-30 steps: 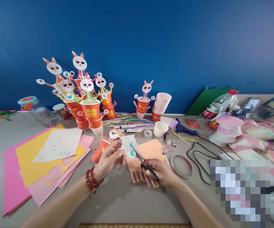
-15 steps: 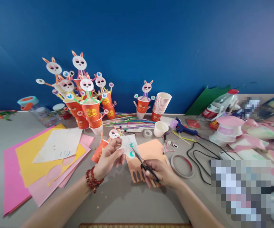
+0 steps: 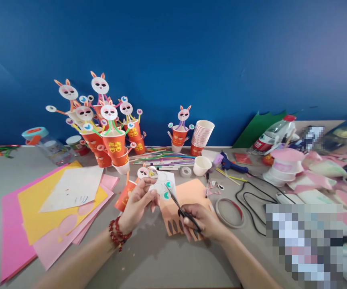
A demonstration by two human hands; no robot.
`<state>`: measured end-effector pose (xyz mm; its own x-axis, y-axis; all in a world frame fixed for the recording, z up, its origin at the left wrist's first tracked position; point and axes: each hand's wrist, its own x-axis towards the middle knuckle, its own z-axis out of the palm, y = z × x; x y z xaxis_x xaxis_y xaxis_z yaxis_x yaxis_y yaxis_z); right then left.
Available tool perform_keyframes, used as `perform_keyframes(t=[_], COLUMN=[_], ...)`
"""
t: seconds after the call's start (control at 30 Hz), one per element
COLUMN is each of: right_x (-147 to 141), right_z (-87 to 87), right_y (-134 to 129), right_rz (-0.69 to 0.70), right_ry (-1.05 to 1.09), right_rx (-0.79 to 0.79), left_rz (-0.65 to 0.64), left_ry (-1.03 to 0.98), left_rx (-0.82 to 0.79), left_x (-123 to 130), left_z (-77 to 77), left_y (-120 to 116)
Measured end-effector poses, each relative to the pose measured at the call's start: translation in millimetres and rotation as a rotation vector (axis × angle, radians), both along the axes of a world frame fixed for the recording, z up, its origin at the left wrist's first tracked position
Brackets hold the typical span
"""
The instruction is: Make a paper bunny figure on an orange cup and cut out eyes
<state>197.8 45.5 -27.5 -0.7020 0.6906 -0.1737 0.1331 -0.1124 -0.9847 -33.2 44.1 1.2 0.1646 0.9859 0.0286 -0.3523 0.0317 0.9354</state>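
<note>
My left hand pinches a small piece of white paper that carries drawn circles and two green heart shapes. Black-handled scissors are gripped in my right hand, their blades at the paper's right side beside the green shapes. Whether the blades touch the paper, I cannot tell. Below lies an orange sheet with several dark leaf-shaped holes along its near edge. Just behind my left hand are a tipped red paper cup and a white rabbit-face cutout.
Rabbit figures on red cups stand back left; stacked cups stand behind. Coloured paper lies left. Pens and coloured stems, a white cup, a blue glue gun, its black cable and a tape roll spread rightward.
The white paper has turned a little in my left hand, and more of its right side shows. My right hand keeps the scissors beside it. The camera view has shifted slightly.
</note>
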Motion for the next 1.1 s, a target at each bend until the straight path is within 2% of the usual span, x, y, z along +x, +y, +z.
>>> perform_keyframes(t=[0.17,0.3,0.43,0.6,1.1], right_x=[0.0,-0.8,-2.7,-4.0,-3.8], right_z=[3.7,2.1,-2.0,-3.1,0.2], right_y=[-0.5,-0.5,-0.6,-0.9,-1.4], right_rz=[-0.027,-0.029,-0.017,-0.010,-0.026], right_ry=[0.000,0.004,-0.005,0.014,-0.037], right_rx=[0.032,0.027,0.027,0.001,-0.010], left_rz=[-0.031,-0.020,0.053,0.043,0.030], left_ry=[-0.065,0.057,0.202,0.315,0.299], left_rx=[-0.059,-0.016,0.036,0.109,0.087], left_x=[9.1,14.2,13.3,10.7,5.9], left_z=[-8.5,-14.4,-9.2,-0.5,-4.2], left_y=[-6.2,-8.6,-8.4,-8.6,-8.0])
